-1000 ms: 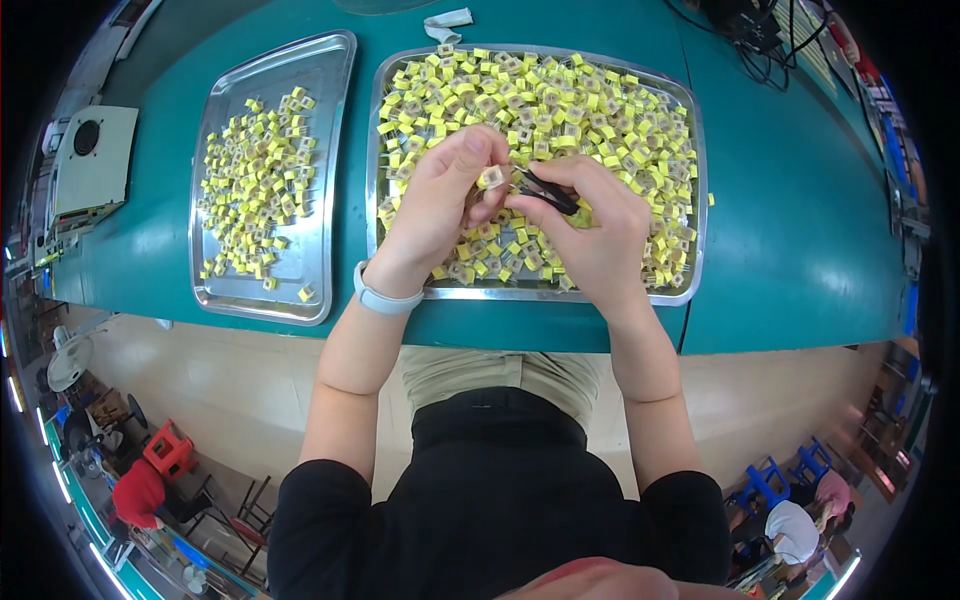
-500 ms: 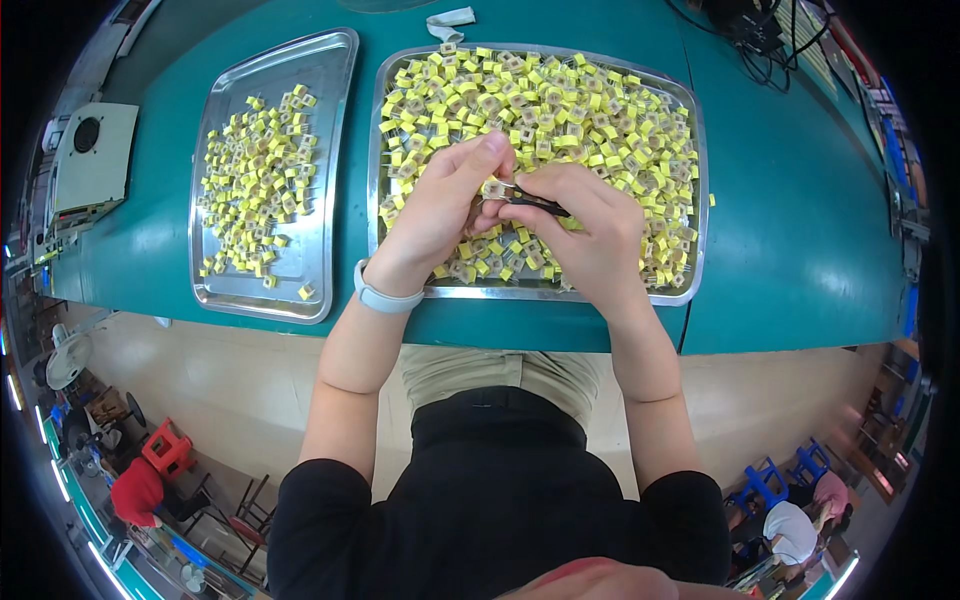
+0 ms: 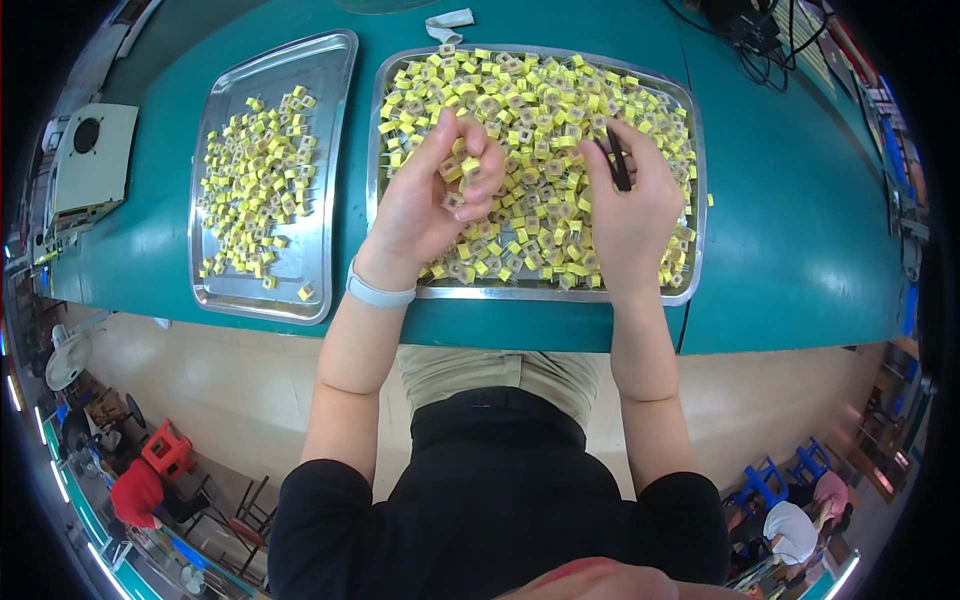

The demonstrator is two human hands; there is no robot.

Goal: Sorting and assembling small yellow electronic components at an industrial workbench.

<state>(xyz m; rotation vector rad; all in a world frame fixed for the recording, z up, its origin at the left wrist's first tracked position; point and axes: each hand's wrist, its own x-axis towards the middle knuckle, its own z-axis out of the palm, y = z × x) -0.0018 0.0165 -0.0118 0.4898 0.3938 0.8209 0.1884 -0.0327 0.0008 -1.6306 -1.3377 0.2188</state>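
Observation:
Over the large metal tray (image 3: 520,293), my left hand (image 3: 415,215) is turned palm up with its fingers curled round several small yellow-taped components (image 3: 470,166) with metal pins. My right hand (image 3: 645,215) grips black tweezers (image 3: 620,168) between thumb and fingers, above the right part of the same tray. The tweezers' tips are hard to make out against the heap. Many more yellow components (image 3: 540,185) like these fill the tray, partly hidden under both hands.
To the left lies a second metal tray (image 3: 327,120) with a smaller pile of yellow components (image 3: 262,180). A white box (image 3: 95,160) with a round vent stands at the far left. Crumpled white material (image 3: 449,24) lies behind the large tray; black cables (image 3: 770,50) are at the back right.
My hands have moved apart. My right hand has gone right with the tweezers, away from my left hand, and my left hand has opened somewhat, showing the components in it.

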